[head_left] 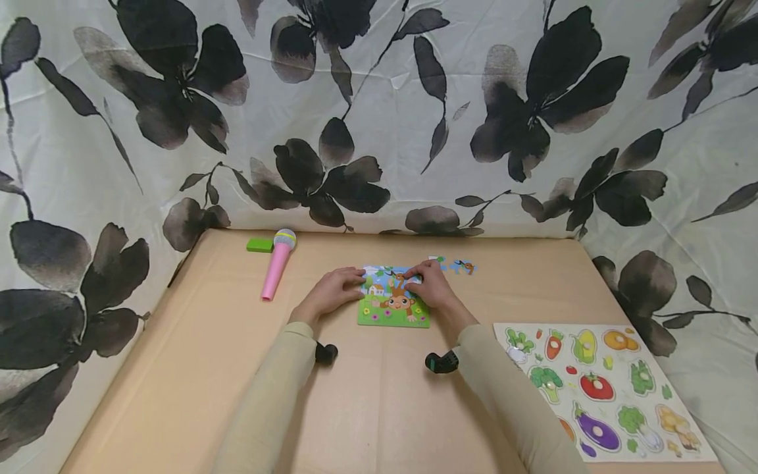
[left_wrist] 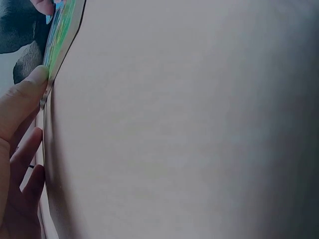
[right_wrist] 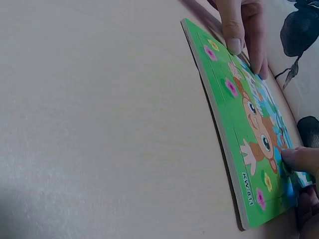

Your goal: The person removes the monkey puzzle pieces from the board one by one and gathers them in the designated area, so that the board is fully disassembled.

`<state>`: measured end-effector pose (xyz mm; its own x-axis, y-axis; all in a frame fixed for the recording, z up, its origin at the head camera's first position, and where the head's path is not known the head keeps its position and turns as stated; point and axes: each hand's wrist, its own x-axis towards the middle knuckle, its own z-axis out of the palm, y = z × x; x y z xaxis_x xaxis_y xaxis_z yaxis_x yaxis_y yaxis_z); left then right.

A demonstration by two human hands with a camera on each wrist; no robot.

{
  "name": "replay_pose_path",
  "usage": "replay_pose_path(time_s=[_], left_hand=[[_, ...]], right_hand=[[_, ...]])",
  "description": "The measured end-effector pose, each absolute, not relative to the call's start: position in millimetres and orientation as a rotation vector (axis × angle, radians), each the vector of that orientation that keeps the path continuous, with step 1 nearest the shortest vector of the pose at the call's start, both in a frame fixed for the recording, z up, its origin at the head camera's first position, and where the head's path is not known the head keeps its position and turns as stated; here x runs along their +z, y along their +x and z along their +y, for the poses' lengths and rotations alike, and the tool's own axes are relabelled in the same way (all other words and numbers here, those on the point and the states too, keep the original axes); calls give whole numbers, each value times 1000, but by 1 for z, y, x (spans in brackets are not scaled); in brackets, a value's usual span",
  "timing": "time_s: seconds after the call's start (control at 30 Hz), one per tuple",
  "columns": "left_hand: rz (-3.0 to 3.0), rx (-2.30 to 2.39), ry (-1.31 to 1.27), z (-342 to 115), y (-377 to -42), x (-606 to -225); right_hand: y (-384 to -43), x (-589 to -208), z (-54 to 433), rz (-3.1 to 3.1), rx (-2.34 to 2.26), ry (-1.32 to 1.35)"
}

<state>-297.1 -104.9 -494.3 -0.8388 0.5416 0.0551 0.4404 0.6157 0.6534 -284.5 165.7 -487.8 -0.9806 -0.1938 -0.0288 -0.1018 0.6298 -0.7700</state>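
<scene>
A monkey jigsaw puzzle (head_left: 393, 313) with a green border lies flat on the table. My left hand (head_left: 333, 289) rests at its left edge, the thumb (left_wrist: 37, 77) on the rim and the fingers reaching along the side toward the far corner. Over the upper right part of the picture, my right hand (head_left: 435, 288) pinches a small light-blue puzzle piece between thumb and index finger, mostly hidden by the fingers. In the right wrist view the right thumb (right_wrist: 299, 158) lies beside the monkey's face. Loose puzzle pieces (head_left: 463, 266) lie just beyond the right hand.
A pink toy microphone (head_left: 277, 270) and a green block (head_left: 259, 245) lie at the back left of the table (head_left: 367, 408). On the right is a white vegetable board (head_left: 616, 359), partly under the right sleeve. A floral cloth (head_left: 414, 131) hangs behind the table's back edge.
</scene>
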Motion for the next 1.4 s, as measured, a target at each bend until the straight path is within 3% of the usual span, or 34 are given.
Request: replay_pose_path(time_s=[0.6, 1.4], left_hand=[[2690, 1021, 822, -105, -297, -494], [2686, 1031, 815, -105, -296, -493]], right_hand=[[-289, -487, 170, 2691, -1322, -88], [-286, -494, 177, 2790, -1363, -112]])
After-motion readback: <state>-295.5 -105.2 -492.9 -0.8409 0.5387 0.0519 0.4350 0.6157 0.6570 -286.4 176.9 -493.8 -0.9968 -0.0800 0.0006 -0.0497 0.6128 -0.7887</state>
